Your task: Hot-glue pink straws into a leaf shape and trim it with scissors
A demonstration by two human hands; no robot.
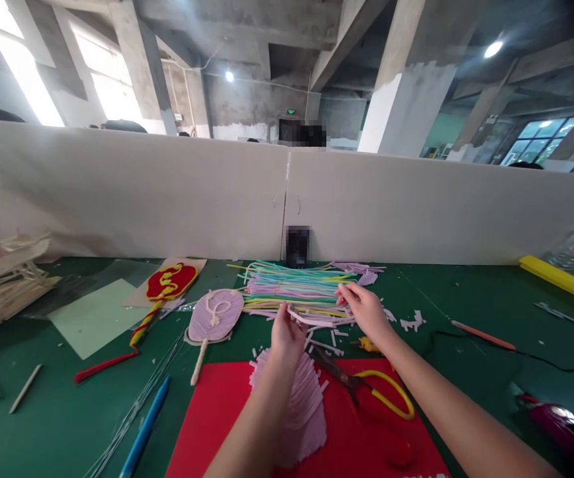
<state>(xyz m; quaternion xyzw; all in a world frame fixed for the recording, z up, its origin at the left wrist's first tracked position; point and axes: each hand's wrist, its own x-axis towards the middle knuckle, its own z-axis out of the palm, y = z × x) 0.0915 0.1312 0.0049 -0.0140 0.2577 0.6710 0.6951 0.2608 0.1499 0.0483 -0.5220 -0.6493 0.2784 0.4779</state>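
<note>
Taking red sheet (212,418) as clock face, 12 pointing away from the body. Observed left hand (287,333) towards 12: forearm rising from between 7 and 8, fingers curled, apparently pinching a pale lilac strip (301,318). Observed right hand (367,310) towards 1: forearm slanting in from between 3 and 4, thumb and fingertips bunched; cannot tell whether gripping anything. Held near each other, not touching. Noted strip bundle (291,286) at 12, just beyond; lilac ribbed piece (311,413) on sheet, partly behind left forearm; scissors (353,383) at 2. Logged green sign (291,111) far off at 12, too small to read.
</note>
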